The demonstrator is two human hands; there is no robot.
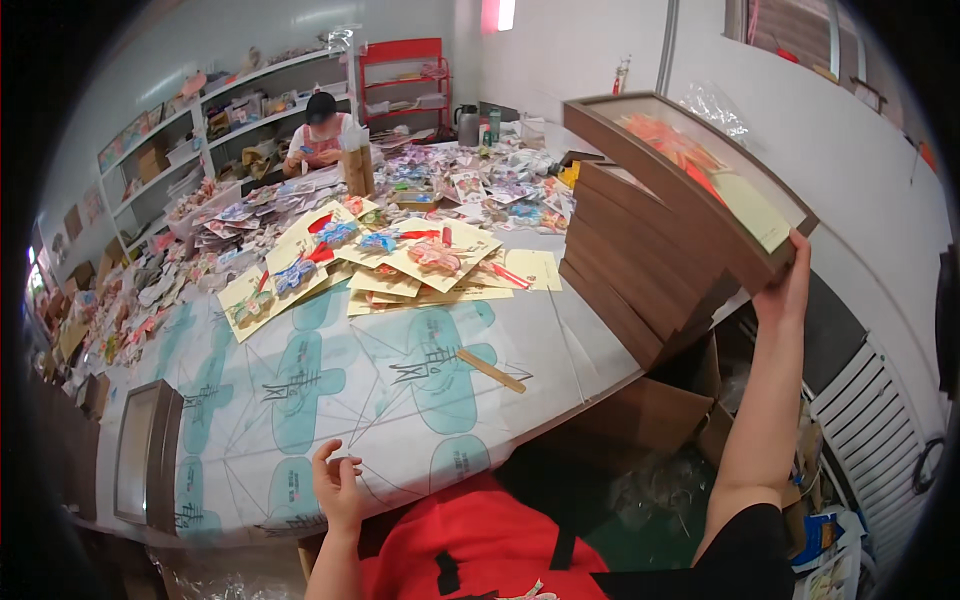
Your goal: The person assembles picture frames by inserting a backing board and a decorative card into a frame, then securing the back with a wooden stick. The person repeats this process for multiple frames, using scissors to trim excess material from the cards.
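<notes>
My right hand (785,277) grips the near corner of a brown display box (690,185) with a clear top. An orange ornament and a pale yellow card show inside it. This box sits tilted over a stack of similar brown boxes (625,255) at the table's right edge. Over the table's near edge, my left hand (338,482) holds nothing, its fingers loosely bent and apart. Farther in, pale yellow cards (440,255) with colourful ornaments lie in an overlapping pile. A flat wooden strip (491,370) rests on the printed table covering (400,440).
Another clear-topped box (147,450) stands at the left. Heaps of small packets (240,215) cover the far table, where a person (322,140) in a black cap sits. Below the table's right side is an open cardboard box (640,415); a white radiator (880,420) is beside the wall.
</notes>
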